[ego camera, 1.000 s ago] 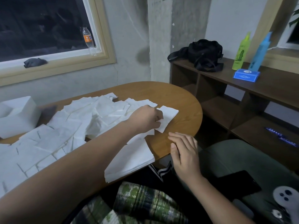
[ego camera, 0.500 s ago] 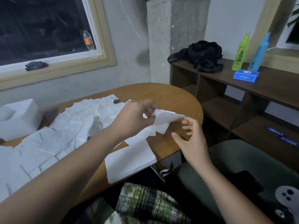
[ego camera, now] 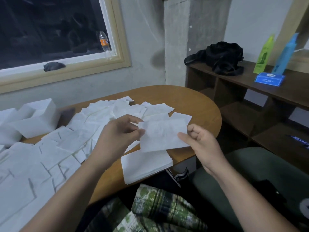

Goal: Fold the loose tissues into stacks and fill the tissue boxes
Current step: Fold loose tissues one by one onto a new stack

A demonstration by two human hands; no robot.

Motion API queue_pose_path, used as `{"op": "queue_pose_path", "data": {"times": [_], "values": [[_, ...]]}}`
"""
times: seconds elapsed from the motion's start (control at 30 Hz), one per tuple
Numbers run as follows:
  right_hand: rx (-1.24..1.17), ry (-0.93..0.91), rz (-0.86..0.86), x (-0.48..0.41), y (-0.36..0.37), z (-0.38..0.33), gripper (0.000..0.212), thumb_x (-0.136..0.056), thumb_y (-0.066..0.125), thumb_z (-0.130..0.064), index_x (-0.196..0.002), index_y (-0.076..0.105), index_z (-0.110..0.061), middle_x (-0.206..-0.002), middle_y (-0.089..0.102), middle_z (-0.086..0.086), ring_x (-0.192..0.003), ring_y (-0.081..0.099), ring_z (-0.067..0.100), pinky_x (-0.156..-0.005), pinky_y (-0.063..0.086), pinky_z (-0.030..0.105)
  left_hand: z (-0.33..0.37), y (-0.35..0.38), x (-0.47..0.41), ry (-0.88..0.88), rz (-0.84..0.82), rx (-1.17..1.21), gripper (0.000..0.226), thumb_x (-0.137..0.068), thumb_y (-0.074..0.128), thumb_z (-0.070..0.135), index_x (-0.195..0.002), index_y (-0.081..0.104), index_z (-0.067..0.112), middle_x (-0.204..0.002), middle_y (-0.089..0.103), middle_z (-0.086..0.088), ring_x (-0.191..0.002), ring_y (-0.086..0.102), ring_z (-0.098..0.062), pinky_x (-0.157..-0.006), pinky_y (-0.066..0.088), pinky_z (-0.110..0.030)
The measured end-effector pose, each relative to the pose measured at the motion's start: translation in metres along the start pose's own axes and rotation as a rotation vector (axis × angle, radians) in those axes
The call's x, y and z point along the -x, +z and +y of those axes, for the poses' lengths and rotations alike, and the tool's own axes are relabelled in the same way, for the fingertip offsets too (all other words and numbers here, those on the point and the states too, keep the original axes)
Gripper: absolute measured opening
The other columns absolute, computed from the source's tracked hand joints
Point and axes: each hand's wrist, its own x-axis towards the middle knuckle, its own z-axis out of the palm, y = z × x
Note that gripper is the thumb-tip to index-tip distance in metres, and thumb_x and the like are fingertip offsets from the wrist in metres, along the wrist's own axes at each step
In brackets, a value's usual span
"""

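Head view. A single tissue point(ego camera: 163, 136) is held in the air just above the worktop point(ego camera: 192, 104) and the stack point(ego camera: 145, 166) at its near edge. The left grip point(ego camera: 120, 131) pinches the sheet's left edge between thumb and fingers. The right grip point(ego camera: 200, 141) pinches its lower right edge, the other fingers curled. The sheet's long axis runs left to right, from one grip to the other, so neither is nearer. The stack lies just below and toward the person, roughly parallel; the coming move is probably a fold and a short lowering onto it. Loose tissues point(ego camera: 93, 121) cover the worktop leftward, up to a white box point(ego camera: 38, 118).
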Motion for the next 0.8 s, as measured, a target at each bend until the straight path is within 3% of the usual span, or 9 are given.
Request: {"op": "queue_pose_path", "data": {"times": [0.07, 0.17, 0.23, 0.4, 0.6, 0.8], "values": [[0.029, -0.014, -0.021, -0.001, 0.006, 0.004, 0.024, -0.094, 0.082, -0.029, -0.105, 0.071, -0.010, -0.098, 0.071, 0.030, -0.091, 0.068, 0.049, -0.088, 0.053, 0.049, -0.009, -0.007, 0.008, -0.051, 0.004, -0.019, 0.013, -0.095, 0.080, 0.023, -0.106, 0.075, 0.029, -0.086, 0.082, 0.004, -0.083, 0.076, -0.017, -0.087, 0.057, -0.038], [0.030, 0.001, -0.065, 0.002, 0.014, 0.005, 0.020, -0.094, 0.083, -0.019, -0.106, 0.070, -0.009, -0.073, 0.061, 0.015, -0.066, 0.061, 0.023, -0.076, 0.051, 0.035, -0.023, -0.017, 0.020, -0.113, 0.005, -0.033, 0.012, -0.095, 0.081, 0.025, -0.106, 0.075, 0.028, -0.084, 0.081, 0.002, -0.080, 0.074, -0.015, -0.085, 0.055, -0.037], [0.075, 0.020, -0.085, 0.004, 0.019, 0.007, 0.020, -0.093, 0.083, -0.016, -0.105, 0.069, -0.009, -0.068, 0.060, 0.002, -0.065, 0.062, 0.015, -0.070, 0.052, 0.026, -0.032, -0.022, 0.025, -0.152, -0.019, -0.053, 0.013, -0.095, 0.081, 0.026, -0.106, 0.075, 0.027, -0.083, 0.080, 0.001, -0.079, 0.072, -0.016, -0.083, 0.052, -0.037], [0.301, 0.008, -0.129, 0.007, 0.028, 0.010, 0.023, -0.089, 0.087, -0.029, -0.104, 0.071, -0.026, -0.071, 0.070, 0.000, -0.067, 0.066, 0.009, -0.069, 0.049, 0.019, -0.052, -0.029, 0.032, -0.230, -0.060, -0.099, 0.017, -0.092, 0.084, 0.025, -0.106, 0.076, 0.027, -0.086, 0.079, -0.001, -0.085, 0.070, -0.027, -0.081, 0.050, -0.038], [0.454, -0.023, -0.126, 0.010, 0.034, 0.009, 0.029, -0.087, 0.089, -0.031, -0.107, 0.068, -0.034, -0.071, 0.069, 0.003, -0.063, 0.062, 0.005, -0.067, 0.044, 0.019, -0.064, -0.030, 0.031, -0.270, -0.092, -0.212, 0.023, -0.089, 0.086, 0.027, -0.108, 0.073, 0.030, -0.087, 0.080, 0.004, -0.063, 0.065, -0.009, -0.075, 0.050, -0.034], [0.605, -0.064, -0.125, 0.012, 0.028, 0.005, 0.030, -0.087, 0.086, -0.030, -0.110, 0.067, -0.035, -0.072, 0.069, -0.004, -0.067, 0.063, 0.004, -0.063, 0.044, 0.012, -0.073, -0.028, 0.025, -0.235, -0.069, -0.399, 0.029, -0.083, 0.087, 0.038, -0.104, 0.068, 0.039, -0.084, 0.073, 0.020, -0.077, 0.065, 0.000, -0.067, 0.047, -0.031]]}}
